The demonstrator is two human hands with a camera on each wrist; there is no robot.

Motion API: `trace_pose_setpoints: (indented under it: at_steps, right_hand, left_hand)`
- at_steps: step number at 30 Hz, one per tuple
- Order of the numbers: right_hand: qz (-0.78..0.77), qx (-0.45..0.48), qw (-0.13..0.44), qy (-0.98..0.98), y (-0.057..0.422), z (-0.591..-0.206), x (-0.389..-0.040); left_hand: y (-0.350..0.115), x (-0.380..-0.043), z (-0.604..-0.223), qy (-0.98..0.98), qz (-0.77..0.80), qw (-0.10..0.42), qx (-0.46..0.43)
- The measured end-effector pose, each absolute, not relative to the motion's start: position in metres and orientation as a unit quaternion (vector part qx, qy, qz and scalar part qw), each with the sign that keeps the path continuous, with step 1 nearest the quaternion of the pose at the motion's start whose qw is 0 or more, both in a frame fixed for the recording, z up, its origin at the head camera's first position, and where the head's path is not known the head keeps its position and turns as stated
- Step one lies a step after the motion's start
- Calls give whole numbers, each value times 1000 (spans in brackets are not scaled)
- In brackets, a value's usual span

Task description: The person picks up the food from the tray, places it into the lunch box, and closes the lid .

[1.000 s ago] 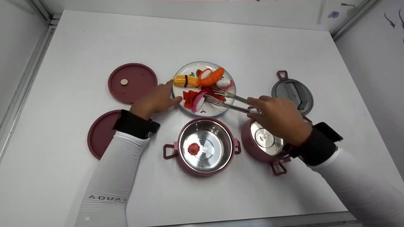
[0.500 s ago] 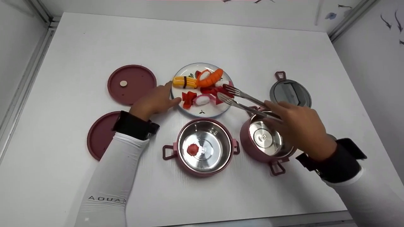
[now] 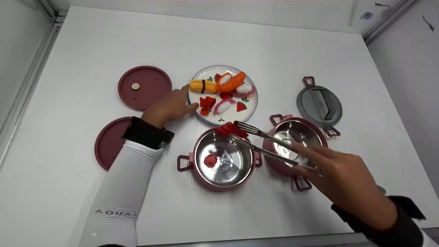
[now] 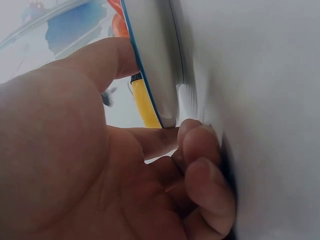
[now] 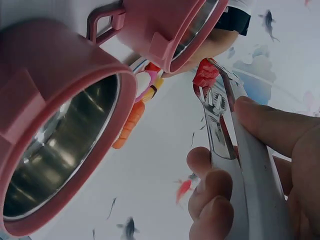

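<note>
My right hand [image 3: 346, 178] grips metal tongs [image 3: 274, 145], thumb on one arm and fingers round the other. Between the tong tips is a red toy food piece [image 3: 230, 129], above the far rim of the middle pink pot [image 3: 194, 171]. Inside that pot lies a small red piece [image 3: 210, 161]. My left hand [image 3: 171, 107] holds the near-left edge of the white plate [image 3: 236, 118]; in the left wrist view the thumb touches the rim and other fingers curl beside it. On the plate are a yellow piece [image 3: 202, 86], an orange shrimp piece [image 3: 233, 83] and several red and pink-white pieces.
A second pink pot [image 3: 271, 157] stands to the right, open at the top. Behind it lies a grey lid with a handle [image 3: 313, 103]. Two dark red lids, one farther back [image 3: 151, 85] and one nearer [image 3: 106, 147], lie at left, the nearer partly under my left arm.
My right hand has drawn back toward me and to the right. The tongs have carried the red piece off the plate to above the middle pot. My left hand has stayed at the plate.
</note>
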State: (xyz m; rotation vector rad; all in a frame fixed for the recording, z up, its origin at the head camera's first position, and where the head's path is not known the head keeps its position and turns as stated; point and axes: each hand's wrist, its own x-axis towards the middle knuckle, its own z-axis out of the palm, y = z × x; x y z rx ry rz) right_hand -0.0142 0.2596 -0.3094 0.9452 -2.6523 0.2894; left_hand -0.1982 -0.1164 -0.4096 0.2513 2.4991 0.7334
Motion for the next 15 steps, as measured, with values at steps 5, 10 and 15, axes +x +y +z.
trace_pose_setpoints:
  at_steps: [5,10,15]
  right_hand:
    - [99,340,146,-924,260,-315,-8]
    - [94,341,135,-926,261,-318,-8]
    - [93,331,146,-928,262,-316,-15]
  left_hand:
    - [-116,-200,-407,922,282,246,97]
    - [-116,-198,-410,922,278,251,95]
    - [-117,-197,-413,922,275,253,98]
